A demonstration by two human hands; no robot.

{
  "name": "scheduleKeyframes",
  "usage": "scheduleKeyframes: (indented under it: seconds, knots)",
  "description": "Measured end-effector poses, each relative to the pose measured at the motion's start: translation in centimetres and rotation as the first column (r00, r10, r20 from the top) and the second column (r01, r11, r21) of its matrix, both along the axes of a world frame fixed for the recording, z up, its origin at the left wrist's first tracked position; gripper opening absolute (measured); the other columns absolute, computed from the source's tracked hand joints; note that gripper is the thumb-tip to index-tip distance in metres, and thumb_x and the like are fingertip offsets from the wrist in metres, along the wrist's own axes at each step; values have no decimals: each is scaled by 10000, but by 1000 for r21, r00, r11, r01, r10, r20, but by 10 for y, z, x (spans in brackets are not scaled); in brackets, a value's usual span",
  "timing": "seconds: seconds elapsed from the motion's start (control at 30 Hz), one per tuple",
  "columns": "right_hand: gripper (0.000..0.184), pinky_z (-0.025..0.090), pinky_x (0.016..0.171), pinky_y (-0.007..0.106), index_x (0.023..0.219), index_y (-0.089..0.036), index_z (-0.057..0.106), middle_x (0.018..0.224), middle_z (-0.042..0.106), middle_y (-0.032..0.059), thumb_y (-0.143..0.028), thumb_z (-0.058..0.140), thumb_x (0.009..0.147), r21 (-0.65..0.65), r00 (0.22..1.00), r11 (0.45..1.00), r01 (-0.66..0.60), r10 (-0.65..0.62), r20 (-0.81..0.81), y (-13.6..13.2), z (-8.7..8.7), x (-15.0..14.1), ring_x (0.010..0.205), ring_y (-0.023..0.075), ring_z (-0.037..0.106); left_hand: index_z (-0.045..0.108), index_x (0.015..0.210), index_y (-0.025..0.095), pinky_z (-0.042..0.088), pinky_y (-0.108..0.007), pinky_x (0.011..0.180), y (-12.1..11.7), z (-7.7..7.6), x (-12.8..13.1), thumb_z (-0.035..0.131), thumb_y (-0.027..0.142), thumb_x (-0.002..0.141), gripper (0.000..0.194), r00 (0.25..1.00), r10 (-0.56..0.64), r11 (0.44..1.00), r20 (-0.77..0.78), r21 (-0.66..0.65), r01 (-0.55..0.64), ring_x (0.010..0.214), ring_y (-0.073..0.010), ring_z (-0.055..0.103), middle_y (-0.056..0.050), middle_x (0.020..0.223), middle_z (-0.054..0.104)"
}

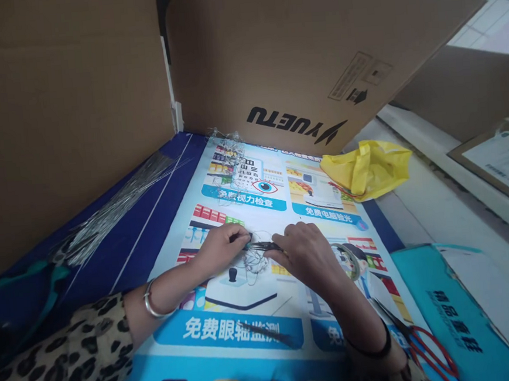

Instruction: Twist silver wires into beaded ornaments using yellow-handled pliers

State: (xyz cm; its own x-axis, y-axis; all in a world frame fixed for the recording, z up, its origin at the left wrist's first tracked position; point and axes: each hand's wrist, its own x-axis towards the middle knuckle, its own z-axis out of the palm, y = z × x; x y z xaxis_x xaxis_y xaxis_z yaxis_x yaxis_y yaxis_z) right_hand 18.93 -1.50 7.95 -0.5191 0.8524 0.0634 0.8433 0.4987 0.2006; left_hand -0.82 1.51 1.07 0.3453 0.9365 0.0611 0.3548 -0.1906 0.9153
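My left hand (224,247) is closed in a pinch at the near end of a thin wire piece (255,262), which loops and curls over the printed sheet. A small dark bit shows at its fingertips; I cannot make out what it is. Wrapped around a pair of long-nose pliers (265,246), my right hand (305,248) points the jaws left, toward the left fingertips. The pliers' tips meet the wire close to those fingers. Most of the handles are hidden in the palm.
Straight wires (118,204) lie bundled at left by a teal-handled tool (36,281). Tangled wire pieces (229,157) sit farther back. At right are a yellow bag (367,170), a tape roll (348,260), red-handled scissors (432,349) and a teal folder (443,293). Cardboard (291,46) stands behind.
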Motion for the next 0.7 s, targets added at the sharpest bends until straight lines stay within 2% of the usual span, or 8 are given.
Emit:
scheduleKeyframes:
  seconds: [0.2,0.5,0.7]
  knots:
    - [251,196,657,318,786,-199,637,734,571,59,-441,578,820,80,994,996,35,-43,100,-3,11,4,731,195,434,594,725,173,383,-220,602,-2,-1,0,500,262,818,160,1000,-13,1000,13,-4,13,648,-117,531,20,681,604]
    - [157,204,689,342,815,-209,622,766,576,52,-357,655,775,97,990,994,-52,38,138,2,9,-1,781,221,429,544,732,180,360,-214,587,-1,-8,2,508,235,810,102,999,12,1000,35,9,-12,607,-99,491,44,637,549]
    - [112,198,687,351,820,-207,615,757,560,55,-314,583,833,136,979,985,-111,85,183,6,24,-1,768,217,410,532,730,179,350,-222,575,-2,-4,1,501,230,812,101,1000,-2,1000,22,17,2,608,-106,484,39,628,536]
